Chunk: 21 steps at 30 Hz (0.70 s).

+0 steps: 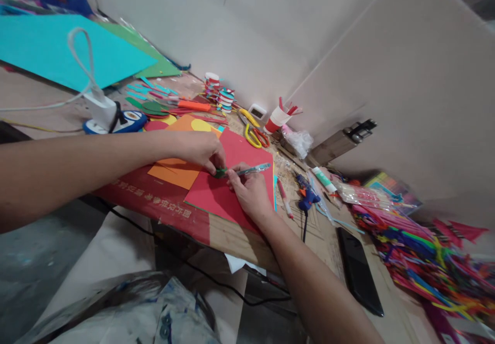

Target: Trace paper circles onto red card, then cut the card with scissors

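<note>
My left hand (203, 150) pinches a small dark green piece (220, 173) over the red sheet of paper (243, 148). What the green piece is made of is too small to tell. Closed around a clear pen (257, 169), my right hand (252, 193) rests on the same red paper. The pen's lower end is close to the green piece, but whether they touch cannot be made out. Partly under the red paper and my left forearm lies an orange sheet (176, 175), with yellow round shapes at its top.
Beyond my hands are yellow-handled scissors (252, 135) and a red-and-white cup (277, 118). To the right lie a blue glue gun (308, 198), a glue stick (324, 180), a black phone (359, 269) and many pipe cleaners (417, 251). A power strip (129, 120) stands at left.
</note>
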Motion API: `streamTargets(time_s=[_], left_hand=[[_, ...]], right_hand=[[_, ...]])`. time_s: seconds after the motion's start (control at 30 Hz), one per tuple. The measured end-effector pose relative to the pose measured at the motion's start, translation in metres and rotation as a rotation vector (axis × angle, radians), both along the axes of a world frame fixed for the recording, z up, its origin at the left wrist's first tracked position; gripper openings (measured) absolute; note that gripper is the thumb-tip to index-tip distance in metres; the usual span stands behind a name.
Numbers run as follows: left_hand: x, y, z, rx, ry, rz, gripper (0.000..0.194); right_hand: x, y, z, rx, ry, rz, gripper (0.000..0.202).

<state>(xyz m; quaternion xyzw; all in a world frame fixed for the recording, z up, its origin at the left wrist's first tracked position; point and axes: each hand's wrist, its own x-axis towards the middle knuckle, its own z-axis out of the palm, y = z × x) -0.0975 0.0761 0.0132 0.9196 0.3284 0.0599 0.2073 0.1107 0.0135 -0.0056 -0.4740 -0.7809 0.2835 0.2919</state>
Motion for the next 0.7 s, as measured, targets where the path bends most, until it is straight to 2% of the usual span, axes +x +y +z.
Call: streamTargets(time_s=[0.2, 0.7], left_hand=[[0.003, -0.001, 0.004, 0.136, 0.044, -0.093, 0.021], [0.005, 0.002, 0.001, 0.118, 0.089, -0.102, 0.022]], right_hand=[[0.004, 0.004, -0.003, -0.008, 0.022, -0.016, 0.021], [0.012, 0.02, -0.017, -0.041, 0.12, -0.11, 0.025]])
